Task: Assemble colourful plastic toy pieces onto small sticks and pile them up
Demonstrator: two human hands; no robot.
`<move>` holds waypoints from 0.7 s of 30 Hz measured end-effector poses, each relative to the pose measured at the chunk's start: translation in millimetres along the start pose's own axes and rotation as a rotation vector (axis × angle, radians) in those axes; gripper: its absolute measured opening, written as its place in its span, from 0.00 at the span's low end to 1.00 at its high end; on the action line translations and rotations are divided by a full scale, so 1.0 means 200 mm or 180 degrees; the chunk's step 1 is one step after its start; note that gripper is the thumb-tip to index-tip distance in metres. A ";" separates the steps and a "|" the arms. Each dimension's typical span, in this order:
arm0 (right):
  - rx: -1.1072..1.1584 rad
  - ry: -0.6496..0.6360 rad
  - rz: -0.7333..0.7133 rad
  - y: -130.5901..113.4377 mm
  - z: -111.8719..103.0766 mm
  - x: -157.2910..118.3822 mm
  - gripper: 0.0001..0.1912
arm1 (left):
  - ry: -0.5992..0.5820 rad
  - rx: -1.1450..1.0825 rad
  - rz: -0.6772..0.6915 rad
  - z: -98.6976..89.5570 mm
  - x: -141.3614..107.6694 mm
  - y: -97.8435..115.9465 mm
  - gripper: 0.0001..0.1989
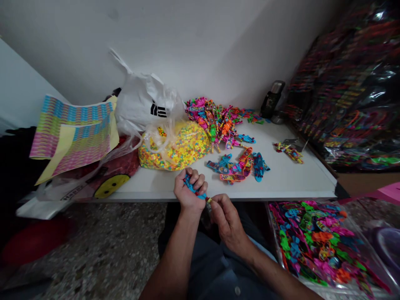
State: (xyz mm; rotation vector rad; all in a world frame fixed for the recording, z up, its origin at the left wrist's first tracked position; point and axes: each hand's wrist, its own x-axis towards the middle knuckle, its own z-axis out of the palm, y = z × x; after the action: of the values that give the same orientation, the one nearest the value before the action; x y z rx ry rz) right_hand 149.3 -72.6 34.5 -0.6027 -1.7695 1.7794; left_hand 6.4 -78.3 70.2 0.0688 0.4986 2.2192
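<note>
My left hand [191,192], palm turned up at the table's front edge, has its fingers curled round a small blue toy skateboard [200,194] with red wheels. Close beside it, my right hand [227,218] pinches a small yellowish piece [209,200] at the skateboard's near end; whether the two are joined I cannot tell. Just beyond my hands lie several loose toy skateboards, among them an orange one [233,178] and a blue one [258,166]. My fingers cover most of the held skateboard.
A clear bag of yellow beads [175,148] and a white plastic bag [150,100] stand left of a heap of colourful toys [215,121]. Sticker sheets [78,133] lie far left. A flask [272,100] stands at the back. A toy-filled tray [279,254] sits lower right.
</note>
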 end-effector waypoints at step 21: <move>-0.0157 0.0103 -0.0166 0.02 -0.01 0.04 0.12 | 0.0117 0.0136 0.0030 0.01 0.04 -0.06 0.12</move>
State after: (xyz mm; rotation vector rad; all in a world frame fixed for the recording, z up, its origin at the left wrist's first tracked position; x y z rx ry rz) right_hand 143.2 -65.9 30.1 -0.5964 -1.7954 1.6864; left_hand 10.8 -65.3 67.0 0.0532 0.5672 2.2226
